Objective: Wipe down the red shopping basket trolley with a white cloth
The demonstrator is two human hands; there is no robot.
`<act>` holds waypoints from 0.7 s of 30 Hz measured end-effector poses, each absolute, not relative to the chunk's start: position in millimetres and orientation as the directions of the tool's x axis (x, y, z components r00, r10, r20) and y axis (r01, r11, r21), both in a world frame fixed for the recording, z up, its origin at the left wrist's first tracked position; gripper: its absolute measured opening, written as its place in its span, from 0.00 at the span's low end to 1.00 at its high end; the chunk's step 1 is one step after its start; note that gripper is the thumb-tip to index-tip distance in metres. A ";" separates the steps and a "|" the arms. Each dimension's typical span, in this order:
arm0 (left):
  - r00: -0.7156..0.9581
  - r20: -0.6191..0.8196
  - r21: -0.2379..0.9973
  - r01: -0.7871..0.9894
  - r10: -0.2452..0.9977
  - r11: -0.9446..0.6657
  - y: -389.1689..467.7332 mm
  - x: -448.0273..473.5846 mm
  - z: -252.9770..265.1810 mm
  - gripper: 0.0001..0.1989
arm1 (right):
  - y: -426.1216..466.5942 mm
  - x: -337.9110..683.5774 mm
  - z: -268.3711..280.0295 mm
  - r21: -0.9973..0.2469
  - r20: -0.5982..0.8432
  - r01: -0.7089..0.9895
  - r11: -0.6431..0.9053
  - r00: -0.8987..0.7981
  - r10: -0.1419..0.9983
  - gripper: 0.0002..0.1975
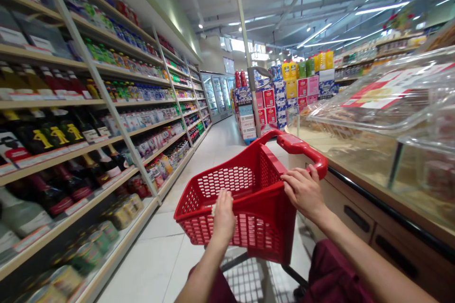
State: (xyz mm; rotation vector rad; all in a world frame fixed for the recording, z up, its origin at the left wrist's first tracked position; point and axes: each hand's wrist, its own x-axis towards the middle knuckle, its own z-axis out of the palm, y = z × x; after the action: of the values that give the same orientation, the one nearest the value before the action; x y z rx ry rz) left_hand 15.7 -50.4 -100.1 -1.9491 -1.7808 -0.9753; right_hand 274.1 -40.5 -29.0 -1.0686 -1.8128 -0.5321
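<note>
A red plastic shopping cart with a perforated basket stands turned sideways in front of me. My left hand grips the near side rim, its fingers together over the edge. Something small and pale shows beside those fingers, too unclear to name. At the handle end, my right hand is closed over the basket's corner, with its fingertips close to the curved red handle. The visible inside of the basket shows no goods; its floor is partly hidden by the near wall.
Shelves of bottles and cans line the left side. On the right, close to the cart, stands a counter with clear plastic lids. A post and stacked drink cartons stand ahead. The tiled aisle leads to glass-door fridges.
</note>
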 end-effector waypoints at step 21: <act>0.042 0.547 0.560 0.724 0.836 -0.402 -39.7 103.8 -55.8 0.33 | -56.6 241.4 -18.4 -0.063 0.783 0.773 0.631 -0.353 0.512 0.16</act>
State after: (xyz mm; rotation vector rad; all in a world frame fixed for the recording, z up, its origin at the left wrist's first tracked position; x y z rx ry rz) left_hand 103.8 -39.7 -55.8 -2.3569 -1.7796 -1.4086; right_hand 241.4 -56.6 -18.4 -1.0047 -2.0353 -0.4062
